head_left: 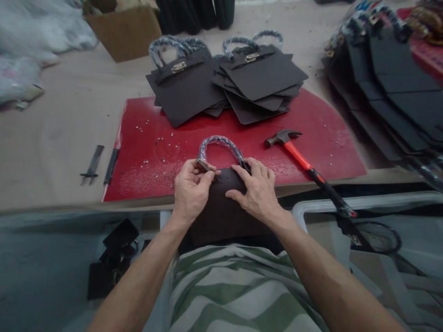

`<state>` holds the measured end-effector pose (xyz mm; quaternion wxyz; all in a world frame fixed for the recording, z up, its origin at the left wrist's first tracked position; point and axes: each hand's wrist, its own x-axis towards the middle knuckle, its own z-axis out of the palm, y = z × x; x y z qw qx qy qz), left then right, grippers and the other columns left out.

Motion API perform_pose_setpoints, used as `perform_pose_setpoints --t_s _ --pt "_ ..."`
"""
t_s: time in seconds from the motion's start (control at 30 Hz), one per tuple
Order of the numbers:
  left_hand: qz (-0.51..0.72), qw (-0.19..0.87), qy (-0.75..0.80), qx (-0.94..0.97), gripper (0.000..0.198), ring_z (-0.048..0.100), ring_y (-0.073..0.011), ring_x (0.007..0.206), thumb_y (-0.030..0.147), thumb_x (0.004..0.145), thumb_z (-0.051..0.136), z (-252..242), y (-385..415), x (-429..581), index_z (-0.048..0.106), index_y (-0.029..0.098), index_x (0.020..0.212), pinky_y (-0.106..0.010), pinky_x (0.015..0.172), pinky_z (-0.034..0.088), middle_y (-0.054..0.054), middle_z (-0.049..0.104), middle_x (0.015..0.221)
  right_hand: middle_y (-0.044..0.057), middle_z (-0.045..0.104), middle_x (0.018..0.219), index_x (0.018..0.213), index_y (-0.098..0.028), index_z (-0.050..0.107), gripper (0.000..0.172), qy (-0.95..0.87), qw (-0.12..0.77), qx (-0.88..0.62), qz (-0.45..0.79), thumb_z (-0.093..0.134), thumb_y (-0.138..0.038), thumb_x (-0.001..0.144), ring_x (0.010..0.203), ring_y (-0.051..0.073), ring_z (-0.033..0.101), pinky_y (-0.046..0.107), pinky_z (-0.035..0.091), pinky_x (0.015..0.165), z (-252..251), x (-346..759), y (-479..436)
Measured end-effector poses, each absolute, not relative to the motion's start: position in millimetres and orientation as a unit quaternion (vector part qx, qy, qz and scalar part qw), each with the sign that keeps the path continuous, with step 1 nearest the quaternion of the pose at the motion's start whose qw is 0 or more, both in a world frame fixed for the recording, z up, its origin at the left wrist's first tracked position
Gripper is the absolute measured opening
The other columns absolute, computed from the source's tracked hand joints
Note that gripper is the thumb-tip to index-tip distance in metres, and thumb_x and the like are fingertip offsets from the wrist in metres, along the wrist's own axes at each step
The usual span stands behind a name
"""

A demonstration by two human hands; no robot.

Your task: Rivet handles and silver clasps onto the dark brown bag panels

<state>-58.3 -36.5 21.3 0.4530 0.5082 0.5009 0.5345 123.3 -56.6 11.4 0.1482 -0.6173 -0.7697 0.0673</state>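
Note:
A dark brown handbag panel lies at the front edge of the red board, its lower part toward my lap. Its arched handle, wrapped in clear plastic, points away from me. My left hand pinches a small metal piece by the handle's left base; the fingers partly hide it, so its exact kind is unclear. My right hand rests on the panel's upper right, thumb and fingers spread, beside the handle's right base. Right of it a claw hammer with an orange and black grip lies on the board.
Stacked dark panels with wrapped handles cover the back of the red board. More panels are piled at right. A pronged metal tool lies left, a cardboard box behind. Plastic bins stand below the table edge.

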Motion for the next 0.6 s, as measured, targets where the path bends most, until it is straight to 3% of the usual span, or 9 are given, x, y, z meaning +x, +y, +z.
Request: perform_pose_setpoints --t_s 0.6 --pt "0.531 0.393 0.511 0.55 0.01 0.074 -0.0156 0.083 0.026 0.093 0.06 10.9 -43.9 -39.6 0.057 0.017 0.095 -0.032 0.082 0.063 -0.004 0.073 0.089 0.016 0.043 0.148 0.139 -0.025 0.055 0.068 -0.77 0.163 -0.613 0.075 0.071 -0.056 0.081 0.134 0.036 0.037 0.051 0.029 0.106 12.4 124.6 -58.2"
